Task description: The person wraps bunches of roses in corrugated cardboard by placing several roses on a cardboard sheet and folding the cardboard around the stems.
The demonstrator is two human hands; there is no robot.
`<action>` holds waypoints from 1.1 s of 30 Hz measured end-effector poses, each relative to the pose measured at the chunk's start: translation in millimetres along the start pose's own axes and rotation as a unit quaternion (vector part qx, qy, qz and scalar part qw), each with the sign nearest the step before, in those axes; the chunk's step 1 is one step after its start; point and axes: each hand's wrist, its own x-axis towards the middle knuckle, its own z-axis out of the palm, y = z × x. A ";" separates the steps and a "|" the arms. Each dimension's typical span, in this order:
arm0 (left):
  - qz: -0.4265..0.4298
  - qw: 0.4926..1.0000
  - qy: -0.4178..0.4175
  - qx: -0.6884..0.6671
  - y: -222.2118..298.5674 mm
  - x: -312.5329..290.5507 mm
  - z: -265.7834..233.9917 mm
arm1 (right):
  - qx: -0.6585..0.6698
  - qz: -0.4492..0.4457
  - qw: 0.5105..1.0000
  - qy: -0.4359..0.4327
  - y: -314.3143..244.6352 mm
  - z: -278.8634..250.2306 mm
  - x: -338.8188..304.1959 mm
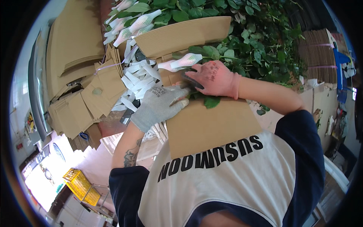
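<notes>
My left hand, in a grey glove, lies over the near cardboard sheet, its fingers stretched toward the right hand and the thumb apart. A pinkish bit shows just beyond its fingers. My right hand, in a pink glove with a dark palm, has its fingers curled by the flower buds in white mesh sleeves. It seems to grip their stems, which are mostly hidden under the glove. Green leaves poke out below both hands, one leaf resting on the sheet. The near sheet reaches back against my shirt.
Beyond my hands stands a curved corrugated cardboard piece. White strips are heaped beside my left hand. Leafy stems cover the far right, with more sleeved buds at the far left. Cardboard stacks stand left; a yellow crate is lower left.
</notes>
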 end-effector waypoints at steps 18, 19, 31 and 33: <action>0.003 1.000 -0.010 -0.022 0.2 -1.0 0.5 | -0.138 0.000 0.988 0.076 -4.9 3.0 16.0; 0.005 1.000 -0.001 -0.012 -1.6 -2.4 4.0 | -0.116 -0.003 0.989 0.093 -1.1 2.0 20.6; 0.006 0.999 0.038 -0.037 -2.4 -3.9 8.2 | -0.023 -0.029 0.999 -0.018 6.7 2.3 12.4; -0.011 0.998 0.052 -0.037 -1.3 -2.6 5.4 | -0.030 -0.011 0.999 -0.013 6.8 4.7 13.5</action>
